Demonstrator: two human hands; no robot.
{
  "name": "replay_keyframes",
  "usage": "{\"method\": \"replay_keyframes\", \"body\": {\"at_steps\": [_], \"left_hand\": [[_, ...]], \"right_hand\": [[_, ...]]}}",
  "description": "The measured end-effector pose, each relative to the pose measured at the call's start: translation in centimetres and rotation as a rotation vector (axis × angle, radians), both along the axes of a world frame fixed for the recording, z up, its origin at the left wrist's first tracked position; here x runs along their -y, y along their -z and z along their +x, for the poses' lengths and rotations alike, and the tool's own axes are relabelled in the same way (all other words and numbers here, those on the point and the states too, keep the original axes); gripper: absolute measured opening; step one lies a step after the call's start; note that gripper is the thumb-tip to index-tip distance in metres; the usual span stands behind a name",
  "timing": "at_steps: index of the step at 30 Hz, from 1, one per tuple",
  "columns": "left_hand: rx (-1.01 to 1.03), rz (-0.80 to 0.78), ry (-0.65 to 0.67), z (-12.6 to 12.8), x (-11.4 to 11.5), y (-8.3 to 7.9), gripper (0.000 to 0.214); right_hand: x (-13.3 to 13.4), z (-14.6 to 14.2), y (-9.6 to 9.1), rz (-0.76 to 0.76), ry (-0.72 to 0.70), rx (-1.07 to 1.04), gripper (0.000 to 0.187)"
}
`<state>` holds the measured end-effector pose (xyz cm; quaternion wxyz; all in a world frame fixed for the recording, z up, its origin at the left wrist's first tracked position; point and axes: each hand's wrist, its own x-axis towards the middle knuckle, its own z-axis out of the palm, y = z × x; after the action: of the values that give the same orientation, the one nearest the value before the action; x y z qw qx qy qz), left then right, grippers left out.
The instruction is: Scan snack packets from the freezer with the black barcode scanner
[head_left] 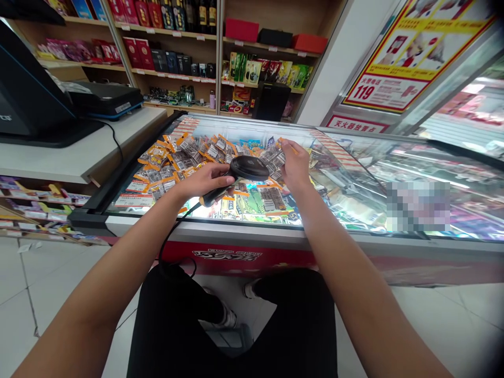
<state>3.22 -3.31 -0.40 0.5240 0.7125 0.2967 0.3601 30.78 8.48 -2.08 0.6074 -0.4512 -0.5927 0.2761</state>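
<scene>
My left hand (210, 181) is wrapped round the handle of a black corded barcode scanner (250, 168), whose head points right over the glass-topped freezer (118, 223). A small snack packet (272, 156) with an orange edge and a printed barcode label is pinched in my right hand (295, 160), just beyond the scanner head. To the left on the glass lies a heap of similar orange-edged packets (183, 157). Another single packet (272, 199) rests on the glass below the scanner. From the handle the black cable (169, 236) hangs down over the freezer's front edge.
A counter (145, 126) at the left bears a black scale (106, 100) and a dark monitor (27, 94). Shelves of boxes and bottles (165, 31) stand behind. The freezer reaches far right, past a pillar with a poster (413, 52). My legs (232, 325) are close to its front.
</scene>
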Motion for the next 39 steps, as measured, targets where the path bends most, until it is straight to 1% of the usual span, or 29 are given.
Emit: {"method": "replay_keyframes", "body": {"at_steps": [2,4,5,8,10,11,12,13,15,17,18,19,21,23,24,25,27,29,31,34,36,39], "left_hand": [[0.047,-0.009,-0.061,0.0,0.0,0.0,0.044],[0.119,-0.004,-0.137,0.1,-0.2,-0.1,0.045],[0.154,0.004,-0.18,0.2,-0.3,-0.2,0.046],[0.247,0.055,-0.319,0.8,-1.1,-0.3,0.048],[0.304,0.084,-0.396,1.3,-1.7,-0.3,0.048],[0.334,0.094,-0.424,1.6,-2.0,-0.2,0.048],[0.363,0.101,-0.447,1.8,-2.2,-0.1,0.048],[0.386,0.108,-0.457,2.0,-2.4,0.0,0.048],[0.41,0.125,-0.454,2.3,-2.8,0.5,0.048],[0.391,0.158,-0.443,2.6,-3.0,1.1,0.048],[0.363,0.187,-0.447,2.7,-3.1,1.4,0.047],[0.327,0.229,-0.464,2.7,-3.2,1.7,0.046],[0.232,0.351,-0.546,2.8,-3.6,2.2,0.043],[0.127,0.48,-0.632,2.8,-3.9,2.7,0.04],[0.081,0.514,-0.661,2.9,-4.1,2.9,0.039],[0.046,0.512,-0.691,3.0,-4.2,3.1,0.038],[0.019,0.439,-0.776,3.3,-4.2,3.4,0.039],[0.04,0.338,-0.878,3.8,-3.9,3.5,0.041],[0.071,0.275,-0.947,4.1,-3.3,3.6,0.042],[0.096,0.25,-0.963,4.3,-2.4,3.5,0.041],[0.12,0.252,-0.965,4.0,-2.0,3.4,0.04],[0.249,0.237,-0.934,3.4,-1.8,3.4,0.036]], "right_hand": [[-0.5,0.9,0.2,0.019,0.062,0.099,0.04],[-1.1,2.3,0.5,0.027,0.167,0.256,0.036],[-1.4,3.0,0.7,0.019,0.227,0.346,0.036],[-1.9,4.5,1.3,-0.029,0.347,0.625,0.041],[-1.6,4.5,1.4,0.023,0.399,0.761,0.038],[-1.2,4.1,1.3,0.08,0.391,0.8,0.035],[-0.8,3.3,1.1,0.144,0.348,0.821,0.033],[-0.3,2.3,0.9,0.2,0.268,0.834,0.034],[0.7,-0.3,0.6,0.261,0.051,0.878,0.041],[1.6,-3.3,0.8,0.238,-0.136,0.953,0.049],[1.9,-4.6,1.1,0.209,-0.189,0.987,0.051],[2.1,-5.8,1.4,0.182,-0.212,1.007,0.052],[2.3,-7.4,2.2,0.157,-0.195,0.996,0.048],[2.2,-8.1,2.9,0.159,-0.136,0.923,0.042],[2.0,-8.1,3.1,0.159,-0.108,0.883,0.039],[1.9,-8.0,3.2,0.157,-0.08,0.848,0.038],[1.7,-7.7,3.3,0.15,-0.027,0.806,0.038],[1.7,-7.4,3.4,0.15,0.005,0.801,0.042],[2.0,-7.3,3.6,0.149,0.031,0.78,0.045],[2.7,-7.1,4.0,0.142,0.056,0.734,0.045],[3.3,-7.0,4.2,0.164,0.053,0.708,0.044],[4.1,-6.7,3.7,0.235,0.064,0.605,0.043]]}}
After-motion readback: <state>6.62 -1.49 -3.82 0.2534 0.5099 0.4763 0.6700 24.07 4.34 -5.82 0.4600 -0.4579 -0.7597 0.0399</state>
